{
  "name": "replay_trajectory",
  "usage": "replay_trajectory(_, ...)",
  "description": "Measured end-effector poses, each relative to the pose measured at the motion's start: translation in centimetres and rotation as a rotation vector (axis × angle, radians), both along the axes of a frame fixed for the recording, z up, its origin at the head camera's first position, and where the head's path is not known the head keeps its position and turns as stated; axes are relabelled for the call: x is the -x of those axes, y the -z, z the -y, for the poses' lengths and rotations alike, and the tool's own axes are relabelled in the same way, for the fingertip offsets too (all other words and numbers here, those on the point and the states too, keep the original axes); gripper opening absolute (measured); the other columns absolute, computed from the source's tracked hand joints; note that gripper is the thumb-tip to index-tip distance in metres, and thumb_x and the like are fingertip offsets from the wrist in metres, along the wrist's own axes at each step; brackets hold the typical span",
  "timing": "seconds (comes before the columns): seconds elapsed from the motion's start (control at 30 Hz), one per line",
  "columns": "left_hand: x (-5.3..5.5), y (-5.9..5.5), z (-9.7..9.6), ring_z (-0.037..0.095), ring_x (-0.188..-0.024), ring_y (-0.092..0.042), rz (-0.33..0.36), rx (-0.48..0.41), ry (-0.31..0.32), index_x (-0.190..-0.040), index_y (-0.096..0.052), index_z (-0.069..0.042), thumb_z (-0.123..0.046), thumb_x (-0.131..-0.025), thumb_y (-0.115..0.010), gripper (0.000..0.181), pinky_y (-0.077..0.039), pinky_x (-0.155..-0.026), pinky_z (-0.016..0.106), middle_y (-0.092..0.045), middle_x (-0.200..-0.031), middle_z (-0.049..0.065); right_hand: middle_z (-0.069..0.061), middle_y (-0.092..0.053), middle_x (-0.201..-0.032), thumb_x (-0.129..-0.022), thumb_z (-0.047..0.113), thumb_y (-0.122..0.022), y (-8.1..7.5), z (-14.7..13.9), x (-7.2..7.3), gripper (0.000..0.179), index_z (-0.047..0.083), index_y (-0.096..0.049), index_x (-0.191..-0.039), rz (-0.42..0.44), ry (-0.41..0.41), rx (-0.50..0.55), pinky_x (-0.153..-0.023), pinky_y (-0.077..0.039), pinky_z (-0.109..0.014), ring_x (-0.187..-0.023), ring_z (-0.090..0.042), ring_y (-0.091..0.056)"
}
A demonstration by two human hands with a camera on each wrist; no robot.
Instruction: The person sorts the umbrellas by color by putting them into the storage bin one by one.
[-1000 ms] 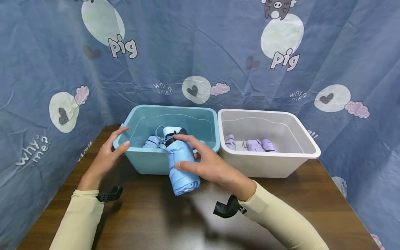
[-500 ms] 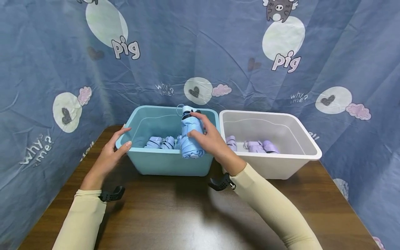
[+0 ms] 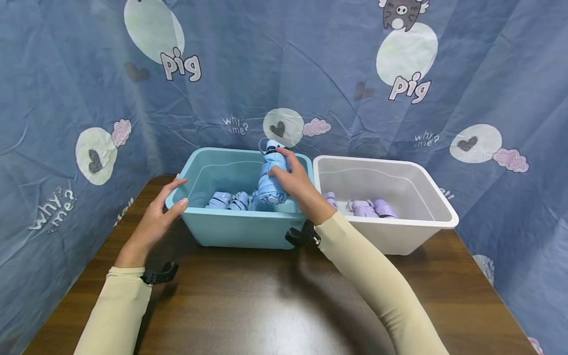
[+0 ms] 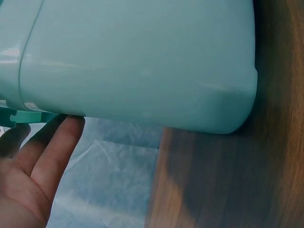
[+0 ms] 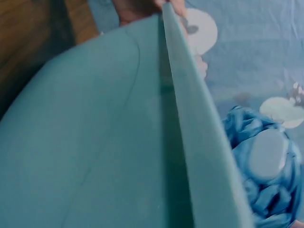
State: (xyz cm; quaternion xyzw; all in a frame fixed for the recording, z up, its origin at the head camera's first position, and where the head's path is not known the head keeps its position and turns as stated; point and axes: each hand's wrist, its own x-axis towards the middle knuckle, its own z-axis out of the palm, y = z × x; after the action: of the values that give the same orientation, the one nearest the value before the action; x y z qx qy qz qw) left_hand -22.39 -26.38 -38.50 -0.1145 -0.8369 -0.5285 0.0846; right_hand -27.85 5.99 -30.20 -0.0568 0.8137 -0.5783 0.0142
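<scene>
A folded light-blue umbrella (image 3: 271, 178) with a pale handle and wrist loop is gripped by my right hand (image 3: 298, 178). It stands tilted within the right part of the teal bin (image 3: 239, 229), its handle end uppermost and above the back rim. The umbrella's round lower end (image 5: 268, 154) shows beyond the bin wall in the right wrist view. My left hand (image 3: 159, 209) holds the bin's left rim, thumb over the edge and fingers (image 4: 59, 147) against the outside. Several folded blue umbrellas (image 3: 219, 200) lie inside along the bin's left and middle.
A white bin (image 3: 377, 236) stands right beside the teal one and contains folded purple umbrellas (image 3: 364, 209). Both bins are on a wooden table (image 3: 248, 301), close to a blue patterned curtain (image 3: 248, 64) behind.
My right hand has carried the umbrella from in front of the teal bin, over its front rim, to the right and back, then lower into it. My left hand has stayed on the rim.
</scene>
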Motion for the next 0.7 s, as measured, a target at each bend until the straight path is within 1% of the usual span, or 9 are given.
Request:
replay_trajectory(0.17, -0.2, -0.1, 0.1, 0.031, -0.145, -0.014, -0.001, 0.008, -0.001, -0.151, -0.031, -0.027, -0.03, -0.097, -0.055, 0.058, -0.019, -0.108, 0.065, -0.01, -0.162, -0.002, -0.005, -0.035, -0.151, -0.083, 0.017, -0.062, 0.5, 0.2, 0.9, 0.066, 0.032, -0.041, -0.144, 0.053, -0.016, -0.074, -0.104, -0.034, -0.042, -0.126, -0.024, -0.039)
replay_trajectory(0.3, -0.2, -0.1, 0.2, 0.029, -0.145, -0.014, -0.007, 0.002, 0.008, -0.151, -0.032, -0.027, -0.03, -0.097, -0.055, 0.058, -0.018, -0.109, 0.063, -0.01, -0.161, -0.004, -0.01, -0.037, -0.149, -0.085, 0.017, -0.06, 1.0, 0.2, 1.3, 0.066, 0.032, -0.039, -0.146, 0.074, -0.018, -0.17, -0.097, -0.039, -0.044, -0.12, -0.028, -0.042)
replay_trajectory(0.33, -0.1, -0.1, 0.1, 0.029, -0.145, -0.014, -0.012, -0.001, 0.013, -0.151, -0.031, -0.026, -0.029, -0.098, -0.055, 0.058, -0.018, -0.109, 0.063, -0.01, -0.161, -0.003, -0.011, -0.038, -0.148, -0.086, 0.018, -0.06, 1.0, 0.1, 1.4, 0.065, 0.031, -0.038, -0.146, 0.078, -0.015, -0.193, -0.096, -0.039, -0.044, -0.119, -0.029, -0.042)
replay_trajectory(0.43, 0.0, -0.1, -0.1, 0.031, -0.145, -0.013, -0.021, -0.009, 0.016, -0.152, -0.031, -0.024, -0.028, -0.098, -0.054, 0.059, -0.017, -0.109, 0.063, -0.011, -0.161, 0.0, -0.015, -0.038, -0.145, -0.088, 0.018, -0.058, 1.4, -0.2, 1.6, 0.064, 0.03, -0.037, -0.147, 0.082, -0.02, -0.248, -0.094, -0.04, -0.045, -0.118, -0.03, -0.041)
replay_trajectory(0.5, 0.1, -0.1, -0.1, 0.031, -0.145, -0.013, -0.029, -0.011, 0.013, -0.152, -0.031, -0.023, -0.027, -0.098, -0.054, 0.059, -0.016, -0.109, 0.063, -0.011, -0.161, 0.002, -0.018, -0.038, -0.143, -0.088, 0.018, -0.058, 1.6, -0.3, 1.7, 0.064, 0.029, -0.037, -0.148, 0.066, -0.031, -0.28, -0.093, -0.04, -0.046, -0.118, -0.031, -0.04)
replay_trajectory(0.6, 0.1, 0.0, 0.0, 0.031, -0.145, -0.013, -0.026, -0.005, 0.006, -0.152, -0.031, -0.023, -0.026, -0.098, -0.054, 0.059, -0.016, -0.108, 0.064, -0.011, -0.162, 0.002, -0.021, -0.037, -0.142, -0.088, 0.018, -0.058, 2.0, -0.4, 1.8, 0.064, 0.028, -0.037, -0.147, 0.042, -0.037, -0.33, -0.095, -0.04, -0.047, -0.12, -0.032, -0.039)
replay_trajectory(0.7, 0.1, 0.1, -0.1, 0.032, -0.145, -0.014, -0.014, 0.001, 0.004, -0.152, -0.031, -0.024, -0.027, -0.098, -0.054, 0.059, -0.017, -0.108, 0.065, -0.011, -0.162, 0.0, -0.023, -0.035, -0.143, -0.088, 0.02, -0.06, 2.5, -0.3, 1.7, 0.063, 0.028, -0.037, -0.147, 0.069, -0.032, -0.37, -0.097, -0.039, -0.05, -0.121, -0.034, -0.039)
